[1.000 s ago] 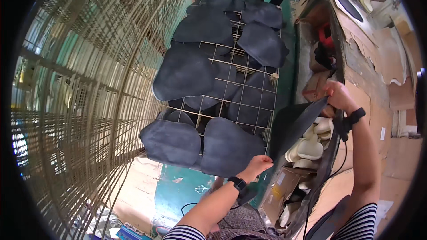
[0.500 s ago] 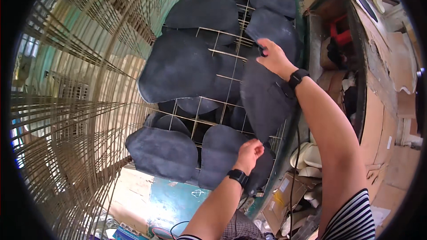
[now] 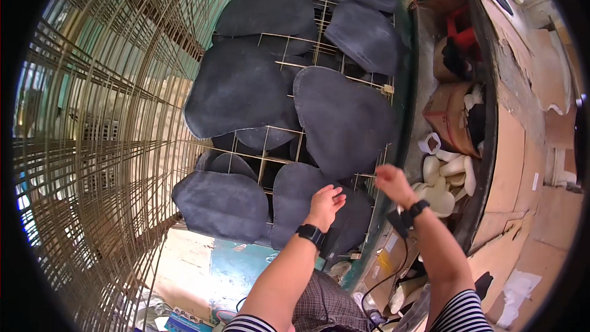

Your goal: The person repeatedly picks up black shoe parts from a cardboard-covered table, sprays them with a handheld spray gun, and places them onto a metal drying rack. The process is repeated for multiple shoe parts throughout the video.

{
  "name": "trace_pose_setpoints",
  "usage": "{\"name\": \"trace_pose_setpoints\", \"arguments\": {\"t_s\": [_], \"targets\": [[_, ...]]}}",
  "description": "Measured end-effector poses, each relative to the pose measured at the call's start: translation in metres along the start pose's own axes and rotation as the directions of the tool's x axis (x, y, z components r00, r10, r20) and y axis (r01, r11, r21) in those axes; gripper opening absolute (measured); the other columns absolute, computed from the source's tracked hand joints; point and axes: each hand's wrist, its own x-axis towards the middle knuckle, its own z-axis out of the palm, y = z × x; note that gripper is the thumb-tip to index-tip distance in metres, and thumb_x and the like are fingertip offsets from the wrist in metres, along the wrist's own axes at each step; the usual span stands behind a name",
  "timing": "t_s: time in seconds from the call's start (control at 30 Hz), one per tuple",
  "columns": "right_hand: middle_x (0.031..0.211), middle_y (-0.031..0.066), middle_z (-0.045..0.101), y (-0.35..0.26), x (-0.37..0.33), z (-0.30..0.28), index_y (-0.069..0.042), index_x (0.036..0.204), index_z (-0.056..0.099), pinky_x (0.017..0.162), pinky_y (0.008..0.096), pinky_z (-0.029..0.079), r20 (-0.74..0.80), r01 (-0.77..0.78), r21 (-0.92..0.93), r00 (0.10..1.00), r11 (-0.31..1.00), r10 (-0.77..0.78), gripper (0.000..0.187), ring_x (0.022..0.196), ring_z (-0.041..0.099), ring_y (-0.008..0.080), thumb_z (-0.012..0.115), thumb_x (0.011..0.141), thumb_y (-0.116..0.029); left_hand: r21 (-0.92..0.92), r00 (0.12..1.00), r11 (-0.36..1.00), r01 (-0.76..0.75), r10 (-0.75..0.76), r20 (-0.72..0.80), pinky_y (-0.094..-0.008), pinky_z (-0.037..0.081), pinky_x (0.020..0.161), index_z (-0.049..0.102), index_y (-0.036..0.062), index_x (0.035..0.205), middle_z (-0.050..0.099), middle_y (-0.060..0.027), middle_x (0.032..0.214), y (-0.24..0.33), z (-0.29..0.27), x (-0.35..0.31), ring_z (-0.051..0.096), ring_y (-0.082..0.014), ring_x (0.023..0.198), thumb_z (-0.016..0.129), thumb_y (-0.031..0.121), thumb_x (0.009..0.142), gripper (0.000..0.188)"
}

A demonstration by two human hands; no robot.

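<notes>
A dark grey sheet piece with a rounded, tapering outline [image 3: 347,120] lies flat over the right part of a wire rack [image 3: 263,175]. Neither hand is on it. Just below its lower edge is my left hand [image 3: 324,204], its fingers loosely bent and apart, holding nothing, above another dark grey piece [image 3: 298,190]. My right hand [image 3: 393,183] hovers by the rack's right edge with its fingers curled in, and no object shows in them. Several similar dark pieces, such as a large one [image 3: 236,89], cover the rest of the rack.
Stacked wire racks [image 3: 123,129] stand upright along the left. On the right, a cardboard-covered bench [image 3: 516,154] has a hollow with a cardboard box [image 3: 452,117] and pale shoe-shaped pieces [image 3: 452,175]. A black cable [image 3: 402,264] hangs near my right forearm.
My right hand has let go of the dark piece and come down toward me. The piece now lies flat on the rack. My left hand has shifted slightly left, its fingers more spread.
</notes>
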Motion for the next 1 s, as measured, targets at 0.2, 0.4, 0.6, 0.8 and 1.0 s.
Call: {"name": "trace_pose_setpoints", "arguments": {"t_s": [0.2,0.4,0.6,0.8,1.0], "targets": [[0.084,0.0030,0.062,0.051,-0.118,0.047,0.002,0.109,0.058,0.067,0.0253,0.051,0.132,-0.233,0.174,0.968,0.957,0.212,0.023,0.073,0.060,0.0099,0.061,0.087,-0.002,0.082,0.977,0.976,-0.201,0.194,0.090,-0.0446,0.052,0.087,0.040,0.0000,0.131,0.058,-0.0197,0.121,0.024,-0.092,-0.099,0.063,-0.0314,0.094,0.056,0.004,0.090,0.044],[0.081,0.0021,0.062,0.068,-0.222,0.049,-0.001,0.107,0.062,0.066,0.0261,0.049,0.090,-0.124,0.146,0.990,0.982,0.112,0.029,0.071,0.056,0.0097,0.068,0.082,-0.014,0.133,0.652,0.830,-0.541,0.514,-0.557,-0.0330,0.052,0.065,0.046,0.0096,0.110,0.051,-0.0087,0.097,0.057,-0.252,-0.232,0.054,-0.0219,0.080,0.056,0.004,0.082,0.030],[0.085,0.0019,0.059,0.078,-0.316,0.009,0.001,0.109,0.058,0.064,0.0245,0.050,-0.045,-0.034,0.352,0.998,0.936,0.053,0.025,0.073,0.058,0.0104,0.061,0.085,-0.002,0.552,-0.109,0.181,-0.814,0.885,-0.452,-0.0267,0.042,0.071,0.047,0.0087,0.101,0.051,-0.0016,0.090,0.095,-0.203,-0.365,0.049,-0.0116,0.082,0.060,0.006,0.085,0.020],[0.085,0.0046,0.063,0.106,-0.444,-0.040,0.003,0.108,0.058,0.070,0.0267,0.052,-0.174,-0.032,0.384,0.979,0.923,0.106,0.026,0.078,0.060,0.0114,0.061,0.083,-0.003,0.476,-0.204,0.019,-0.879,0.888,-0.412,-0.0303,0.041,0.080,0.049,0.0015,0.108,0.053,-0.0055,0.100,0.080,-0.137,-0.412,0.050,-0.0159,0.087,0.059,0.007,0.084,0.026],[0.082,0.0077,0.063,0.155,-0.580,-0.061,0.003,0.108,0.058,0.065,0.0252,0.052,-0.462,0.096,0.463,0.875,0.881,0.148,0.025,0.072,0.062,0.0127,0.062,0.084,-0.002,0.949,-0.294,-0.158,-0.273,0.953,0.074,-0.0307,0.038,0.098,0.047,-0.0047,0.120,0.054,-0.0166,0.116,0.032,-0.133,-0.372,0.053,-0.0258,0.104,0.055,-0.003,0.076,0.045]]}}
